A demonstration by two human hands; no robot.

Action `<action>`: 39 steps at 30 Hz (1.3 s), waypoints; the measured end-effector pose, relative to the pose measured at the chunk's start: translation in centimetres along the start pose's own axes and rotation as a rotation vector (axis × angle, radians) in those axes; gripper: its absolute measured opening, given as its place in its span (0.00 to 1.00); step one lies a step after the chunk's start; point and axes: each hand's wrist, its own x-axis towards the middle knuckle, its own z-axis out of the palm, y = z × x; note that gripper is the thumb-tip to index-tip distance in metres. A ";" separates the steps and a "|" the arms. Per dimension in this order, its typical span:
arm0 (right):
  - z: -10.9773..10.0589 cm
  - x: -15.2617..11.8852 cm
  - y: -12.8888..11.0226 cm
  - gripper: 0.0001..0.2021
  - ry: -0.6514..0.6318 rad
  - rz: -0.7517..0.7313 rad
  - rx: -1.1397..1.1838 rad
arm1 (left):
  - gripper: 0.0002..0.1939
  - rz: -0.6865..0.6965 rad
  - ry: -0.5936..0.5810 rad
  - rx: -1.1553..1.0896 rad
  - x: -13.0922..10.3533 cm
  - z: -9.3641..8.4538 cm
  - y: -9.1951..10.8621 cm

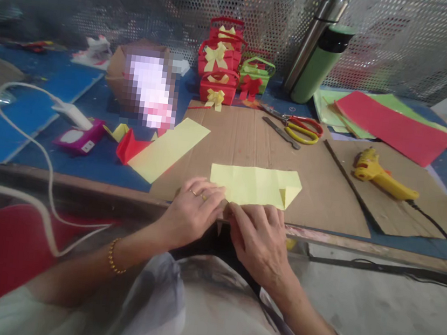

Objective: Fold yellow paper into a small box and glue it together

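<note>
"Head view: where's the paper [252, 184]?"

"On the cardboard [236, 144], its near edge at the fingers of the left hand [196, 207] and right hand [262, 235]. One corner is folded over, just beyond the right."

"Pinched?"

"Fingers are curled at the edge; whether they grasp it, I can't tell."

"Around them?"

"Glue gun [387, 179] right of the hands, scissors [289, 122] beyond, another strip [170, 150] past the left."

Left hand [193, 213] with rings [203, 196], gold beaded bracelet [110, 256], whitish sleeves [13, 307], pale top [215, 302] with dark smudgy patches
</note>
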 end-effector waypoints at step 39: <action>0.0 0.1 -0.2 0.11 -0.036 -0.041 -0.045 | 0.16 0.036 -0.067 0.148 1.4 -0.2 0.9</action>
